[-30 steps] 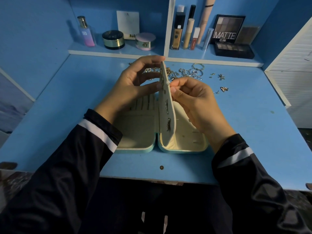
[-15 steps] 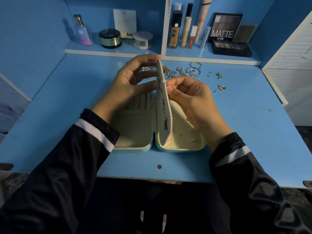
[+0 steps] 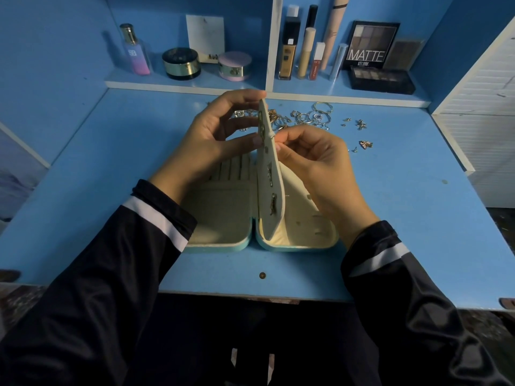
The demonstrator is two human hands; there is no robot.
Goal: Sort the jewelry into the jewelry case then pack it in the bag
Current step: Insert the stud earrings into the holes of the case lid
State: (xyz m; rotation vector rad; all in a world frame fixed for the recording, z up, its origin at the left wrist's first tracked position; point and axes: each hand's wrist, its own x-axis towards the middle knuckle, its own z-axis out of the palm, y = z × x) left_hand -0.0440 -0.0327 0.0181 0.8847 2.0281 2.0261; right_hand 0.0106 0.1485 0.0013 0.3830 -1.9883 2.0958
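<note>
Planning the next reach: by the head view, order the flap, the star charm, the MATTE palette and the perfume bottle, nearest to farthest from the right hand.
1. The flap: centre, the right hand pinches at it.
2. Star charm: on the table, right and beyond.
3. MATTE palette: back shelf, right.
4. Perfume bottle: back shelf, far left.

And here's the jewelry case [image 3: 220, 215] wide open at centre frame, mint shell, cream lining, both halves lying flat; its cream inner flap [image 3: 278, 188] stands upright along the hinge, small gold earrings [image 3: 272, 208] pinned down its left face. Loose jewelry [image 3: 306, 118], rings and tiny studs, sits scattered just above centre, trailing off to the right.
</note>
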